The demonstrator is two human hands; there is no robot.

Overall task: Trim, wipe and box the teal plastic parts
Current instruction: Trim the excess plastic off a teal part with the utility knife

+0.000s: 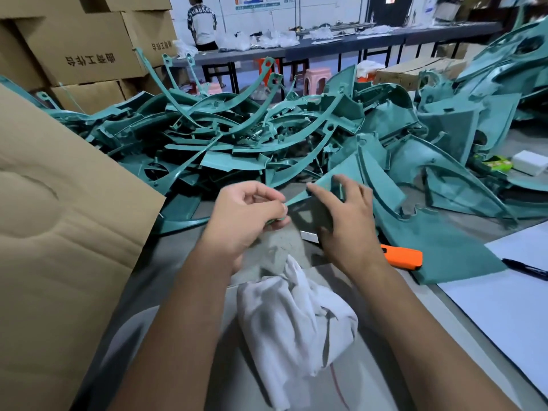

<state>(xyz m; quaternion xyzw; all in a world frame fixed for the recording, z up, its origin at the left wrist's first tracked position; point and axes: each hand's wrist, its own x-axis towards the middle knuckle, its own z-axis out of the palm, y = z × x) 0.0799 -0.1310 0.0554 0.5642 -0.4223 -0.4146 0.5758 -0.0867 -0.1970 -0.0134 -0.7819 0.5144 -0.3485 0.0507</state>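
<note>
The left hand (246, 216) pinches one end of a teal plastic part (311, 207) above the counter (184, 280), the right hand (344, 221) grips its other side, so inspection seems in hand, and next probably trimming with the orange knife (403, 256).

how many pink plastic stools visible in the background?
2. One pink stool stands under the long grey table; another sits left of it, partly hidden behind the teal parts pile. Others may be hidden.

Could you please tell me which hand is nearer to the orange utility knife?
Right. The right hand sits just left of the orange utility knife; the left hand is farther left, beyond it.
</note>
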